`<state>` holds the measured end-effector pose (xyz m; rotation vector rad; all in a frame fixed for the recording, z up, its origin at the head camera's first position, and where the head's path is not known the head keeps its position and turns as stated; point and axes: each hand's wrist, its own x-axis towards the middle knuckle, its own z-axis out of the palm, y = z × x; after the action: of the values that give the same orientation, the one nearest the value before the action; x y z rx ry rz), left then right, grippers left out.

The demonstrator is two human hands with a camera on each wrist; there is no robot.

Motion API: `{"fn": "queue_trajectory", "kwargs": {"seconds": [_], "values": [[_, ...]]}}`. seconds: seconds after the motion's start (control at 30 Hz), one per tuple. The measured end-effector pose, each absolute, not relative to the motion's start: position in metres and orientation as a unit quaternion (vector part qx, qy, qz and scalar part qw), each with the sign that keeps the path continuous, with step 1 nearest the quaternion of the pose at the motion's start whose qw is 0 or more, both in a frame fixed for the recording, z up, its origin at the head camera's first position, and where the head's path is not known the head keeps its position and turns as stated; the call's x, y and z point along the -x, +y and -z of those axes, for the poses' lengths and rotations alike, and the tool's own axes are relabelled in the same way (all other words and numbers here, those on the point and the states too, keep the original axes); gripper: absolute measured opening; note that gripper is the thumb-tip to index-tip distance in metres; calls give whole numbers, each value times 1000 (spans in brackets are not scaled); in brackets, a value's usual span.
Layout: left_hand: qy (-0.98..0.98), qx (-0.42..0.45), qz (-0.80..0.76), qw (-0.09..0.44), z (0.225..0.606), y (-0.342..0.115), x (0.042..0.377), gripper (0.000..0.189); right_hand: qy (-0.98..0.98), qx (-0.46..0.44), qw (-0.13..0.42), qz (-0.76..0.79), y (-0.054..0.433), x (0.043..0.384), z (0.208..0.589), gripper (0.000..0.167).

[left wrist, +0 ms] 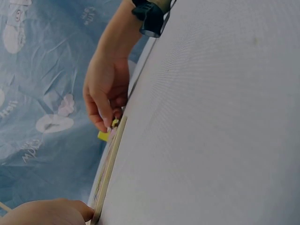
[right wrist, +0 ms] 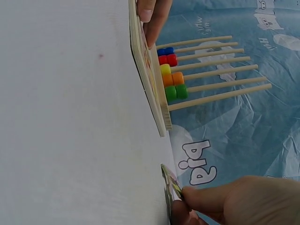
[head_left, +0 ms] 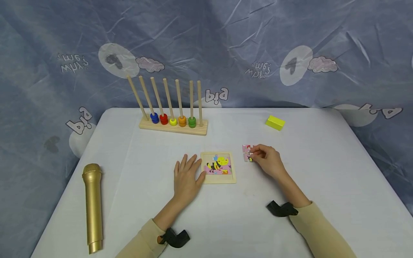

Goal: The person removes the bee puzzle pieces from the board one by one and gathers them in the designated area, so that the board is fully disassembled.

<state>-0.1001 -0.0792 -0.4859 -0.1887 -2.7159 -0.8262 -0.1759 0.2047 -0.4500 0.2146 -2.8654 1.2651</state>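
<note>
A wooden puzzle board [head_left: 218, 180] lies on the table with a bee picture inside its frame. My left hand [head_left: 187, 178] rests spread at the board's left edge, thumb and forefinger touching the rim. To the right of the board, my right hand [head_left: 268, 160] pinches a small printed puzzle piece [right wrist: 175, 186] between thumb and fingers. Another pink puzzle piece [head_left: 246, 148] lies just beyond it, partly covered by the fingers. The left wrist view shows the right hand [left wrist: 105, 96] past the board's edge [left wrist: 110, 171].
A wooden bead stacker [head_left: 174, 129] with upright rods and coloured beads stands at the back left. A yellow block [head_left: 275, 123] lies at the back right. The gold microphone [head_left: 93, 208] lies along the left side of the white table [head_left: 238, 222].
</note>
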Motion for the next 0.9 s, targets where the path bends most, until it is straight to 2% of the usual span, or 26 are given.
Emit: {"fn": "queue_trajectory", "kwargs": {"seconds": [0.67, 0.9], "values": [[-944, 61, 293, 139, 488, -80, 101, 43, -923, -105, 83, -361, 201, 172, 458, 7], [-945, 60, 291, 137, 487, -80, 101, 43, -925, -97, 82, -358, 201, 172, 459, 7]]}}
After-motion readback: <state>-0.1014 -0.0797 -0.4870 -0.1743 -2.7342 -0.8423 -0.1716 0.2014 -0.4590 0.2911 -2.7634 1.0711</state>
